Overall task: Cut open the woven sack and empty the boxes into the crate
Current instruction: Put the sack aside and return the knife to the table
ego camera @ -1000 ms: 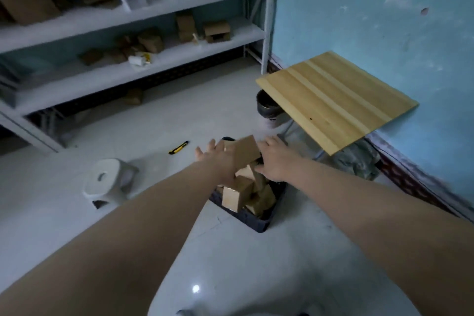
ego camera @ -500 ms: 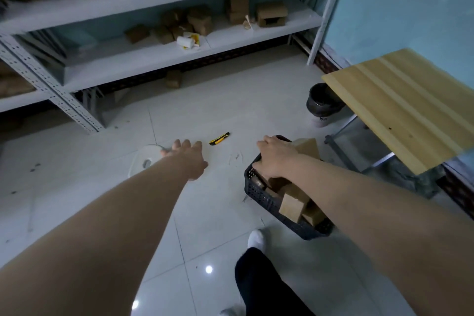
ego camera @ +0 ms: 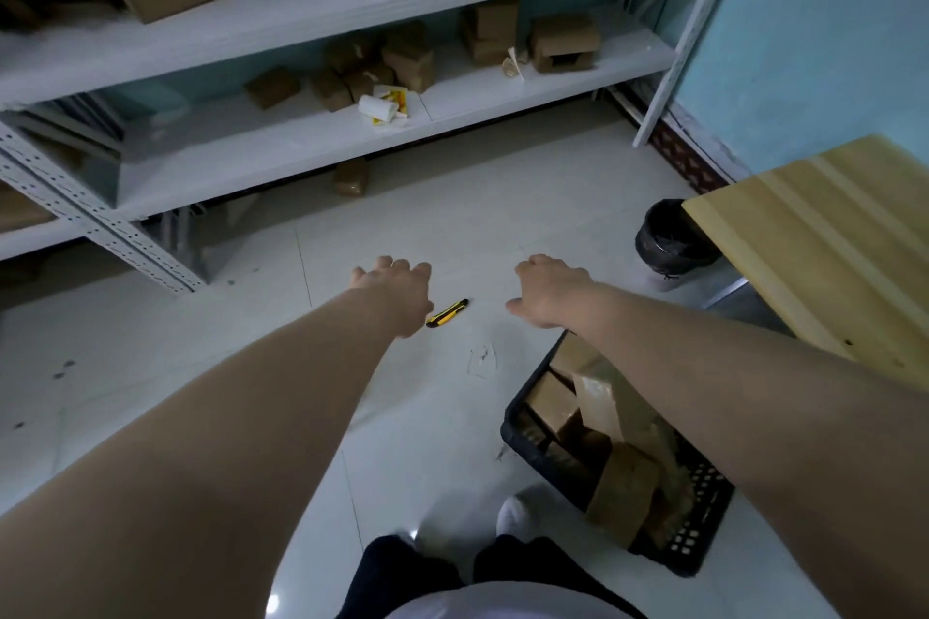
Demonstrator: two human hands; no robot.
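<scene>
With boxes (ego camera: 598,387) already in crate (ego camera: 548,462), both hands empty, spread over floor. Knife (ego camera: 447,313) just right of left hand (ego camera: 394,289), nearer than right hand (ego camera: 548,292); long axis diagonal.

Glossy floor (ego camera: 452,226); seemingly plastic crate (ego camera: 533,447).

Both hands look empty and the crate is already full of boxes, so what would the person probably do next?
Probably lower the left hand onto the yellow utility knife lying on the floor right beside it. The right hand is open too, the boxes already sit in the black crate, and the knife is the only loose tool nearby.
</scene>
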